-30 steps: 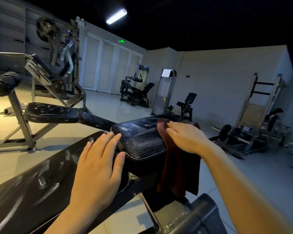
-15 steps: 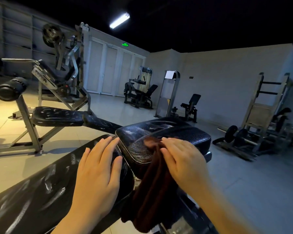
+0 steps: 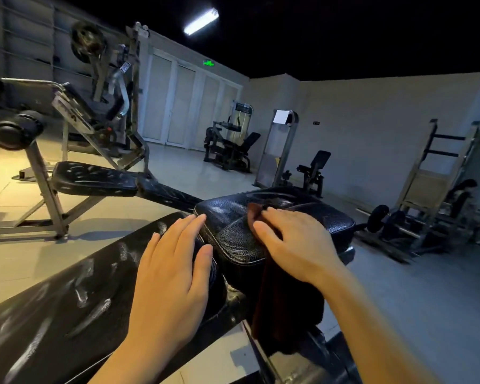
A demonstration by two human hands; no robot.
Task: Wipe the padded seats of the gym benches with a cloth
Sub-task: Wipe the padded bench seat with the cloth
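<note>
Right hand (image 3: 294, 242) is flat on the cloth (image 3: 286, 306), fingers spread and pressing it down onto the padded seat (image 3: 233, 234). No pinch, no fist, just a loose open palm pushing the fabric into the leather. That looks like the working stroke, I'd say: a flat hand spreads the pressure so more cloth meets the pad.

Only a small fold of the dark brown cloth peeks out past the fingertips on top of the seat. The rest hangs off the seat's near edge, under the wrist, dangling down in front of the frame. So the cloth sits directly beneath that hand and trails below it.

Left hand (image 3: 172, 275) is open too, fingers straight, resting on the long back pad (image 3: 53, 309) right where it meets the seat, fingertips at the seat's left corner. It holds nothing; I read it as a brace, steadying the person while the other hand rubs.

Beyond the seat to the left stands a second bench (image 3: 94, 178), probably another to wipe.
</note>
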